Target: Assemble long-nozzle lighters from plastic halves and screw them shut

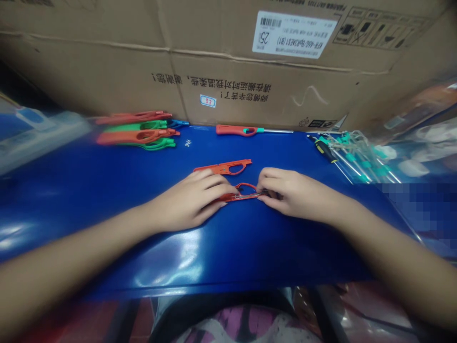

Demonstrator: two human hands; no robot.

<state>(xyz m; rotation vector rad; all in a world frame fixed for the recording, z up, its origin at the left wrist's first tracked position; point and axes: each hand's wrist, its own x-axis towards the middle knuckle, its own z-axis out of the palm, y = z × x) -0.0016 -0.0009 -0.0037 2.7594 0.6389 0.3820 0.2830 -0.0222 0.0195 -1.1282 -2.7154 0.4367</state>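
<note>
My left hand [200, 197] is closed over the handle end of an orange-red lighter casing half [246, 196], low over the blue table. At the casing's other end, my right hand [285, 190] pinches its tip, where a thin dark or metal part shows; its exact shape is hidden by my fingers. Just beyond them lies a second orange casing half [235, 167] with a trigger loop, partly behind my left hand. Farther back, a whole red gas lighter [232, 130] with a teal collar and metal tube rests along the cardboard.
Red, green and orange casings [139, 131] are stacked at back left, near a blurred clear plastic bin [43, 138]. Metal tubes with teal collars [360, 157] and a black-yellow screwdriver [325, 151] lie at back right. A large cardboard box [117, 62] walls off the blue table's [250, 252] back.
</note>
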